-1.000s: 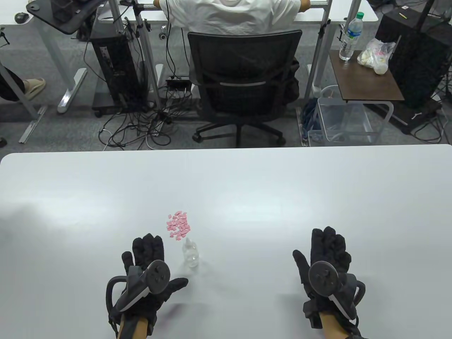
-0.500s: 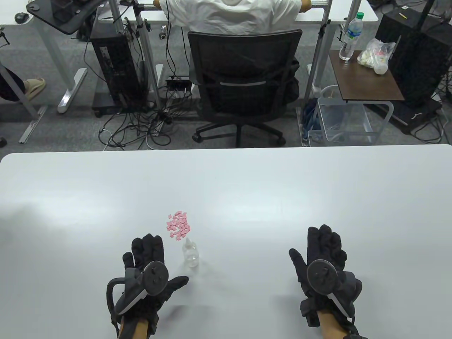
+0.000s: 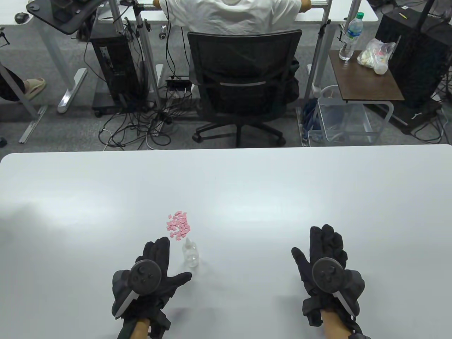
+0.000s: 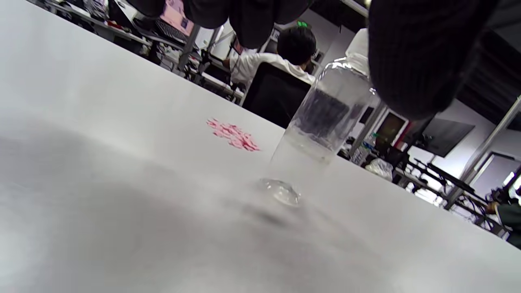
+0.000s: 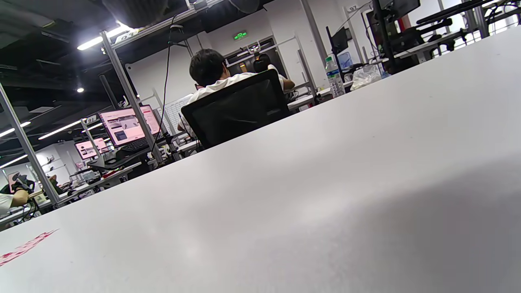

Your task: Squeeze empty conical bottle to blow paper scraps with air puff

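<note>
Left hand point(image 3: 150, 279): grip spread, nothing held, thumb reaching toward the conical bottle point(image 3: 190, 252), just beside it and apart in the table view; probably opened to close round the body. Right hand point(image 3: 326, 263): fingers loosely spread, holding nothing, well apart, apparently not needed yet. One bottle, upright on the bench point(image 3: 247, 183), clear and seemingly empty. One cluster of pink paper scraps point(image 3: 178, 225) just beyond it, too many and small to count.
</note>
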Available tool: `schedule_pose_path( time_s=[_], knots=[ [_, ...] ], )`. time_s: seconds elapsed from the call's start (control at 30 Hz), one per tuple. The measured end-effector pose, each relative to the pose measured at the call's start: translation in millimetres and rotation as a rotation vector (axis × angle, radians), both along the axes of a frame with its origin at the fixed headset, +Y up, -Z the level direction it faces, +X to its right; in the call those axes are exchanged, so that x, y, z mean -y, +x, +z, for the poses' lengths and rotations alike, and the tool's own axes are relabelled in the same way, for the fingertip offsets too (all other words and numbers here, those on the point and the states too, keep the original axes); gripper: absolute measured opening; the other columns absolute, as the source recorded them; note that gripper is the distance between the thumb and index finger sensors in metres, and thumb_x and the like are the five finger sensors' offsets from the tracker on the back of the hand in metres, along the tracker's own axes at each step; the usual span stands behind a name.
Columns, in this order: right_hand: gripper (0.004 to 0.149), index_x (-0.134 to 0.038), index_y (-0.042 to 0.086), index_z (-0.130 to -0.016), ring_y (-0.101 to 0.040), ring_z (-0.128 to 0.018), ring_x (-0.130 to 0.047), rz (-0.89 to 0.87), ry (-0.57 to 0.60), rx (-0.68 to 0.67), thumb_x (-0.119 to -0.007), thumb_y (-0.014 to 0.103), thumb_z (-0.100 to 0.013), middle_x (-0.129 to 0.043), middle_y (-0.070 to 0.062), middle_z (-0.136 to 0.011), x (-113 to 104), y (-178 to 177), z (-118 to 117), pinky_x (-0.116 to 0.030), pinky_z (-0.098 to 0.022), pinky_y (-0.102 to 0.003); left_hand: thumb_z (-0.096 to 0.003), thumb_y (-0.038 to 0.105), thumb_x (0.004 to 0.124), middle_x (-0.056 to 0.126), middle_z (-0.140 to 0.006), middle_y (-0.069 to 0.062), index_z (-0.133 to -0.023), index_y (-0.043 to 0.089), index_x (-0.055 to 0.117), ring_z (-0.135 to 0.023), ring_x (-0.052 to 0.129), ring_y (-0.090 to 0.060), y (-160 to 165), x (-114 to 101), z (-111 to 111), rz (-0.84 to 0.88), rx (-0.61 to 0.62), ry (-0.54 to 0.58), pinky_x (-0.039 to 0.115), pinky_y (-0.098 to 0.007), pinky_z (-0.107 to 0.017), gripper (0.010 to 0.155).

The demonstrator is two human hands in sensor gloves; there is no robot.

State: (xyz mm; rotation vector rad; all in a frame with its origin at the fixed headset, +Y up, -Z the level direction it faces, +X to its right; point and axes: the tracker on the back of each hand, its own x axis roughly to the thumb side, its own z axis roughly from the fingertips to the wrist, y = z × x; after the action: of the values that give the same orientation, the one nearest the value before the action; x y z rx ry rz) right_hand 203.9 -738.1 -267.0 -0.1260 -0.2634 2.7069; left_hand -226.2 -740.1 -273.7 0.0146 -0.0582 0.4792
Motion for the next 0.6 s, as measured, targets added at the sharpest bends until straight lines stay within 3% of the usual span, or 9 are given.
schedule_pose_path(
  time_s=[0.1, 0.33, 0.6],
  knots=[
    [0.078, -0.039, 0.010, -0.121, -0.056, -0.108, -0.032, -0.012, -0.005, -0.014, -0.062, 0.054, -0.061, -0.030, -0.024, -0.124, 0, -2, -2, -0.040, -0.070, -0.073, -0.0422, 0.055, 0.097, 0.051, -0.125, -0.014, -0.119, 0.016, 0.040, -0.117, 0.055, -0.040, 1, 3, -8, 0.032, -0.043, -0.009, 0.041, -0.062, -0.082, 0.103],
    [0.078, -0.039, 0.010, -0.121, -0.056, -0.108, -0.031, -0.052, 0.002, -0.030, -0.062, 0.054, -0.061, -0.030, -0.025, -0.124, -2, -2, -3, -0.041, -0.070, -0.073, -0.0393, 0.055, 0.101, 0.058, -0.125, -0.010, -0.118, 0.022, 0.050, -0.120, 0.051, -0.036, 4, 21, -29, 0.020, -0.053, -0.147, 0.035, -0.066, -0.082, 0.099],
    [0.077, -0.042, 0.010, -0.120, -0.055, -0.108, -0.034, -0.077, 0.080, -0.045, -0.064, 0.054, -0.061, -0.032, -0.024, -0.124, -6, -3, -1, -0.042, -0.070, -0.072, -0.0387, 0.056, 0.101, 0.066, -0.122, -0.003, -0.114, 0.027, 0.059, -0.120, 0.055, -0.032, 21, 29, -40, -0.036, -0.053, -0.121, 0.036, -0.066, -0.081, 0.091]
  ],
)
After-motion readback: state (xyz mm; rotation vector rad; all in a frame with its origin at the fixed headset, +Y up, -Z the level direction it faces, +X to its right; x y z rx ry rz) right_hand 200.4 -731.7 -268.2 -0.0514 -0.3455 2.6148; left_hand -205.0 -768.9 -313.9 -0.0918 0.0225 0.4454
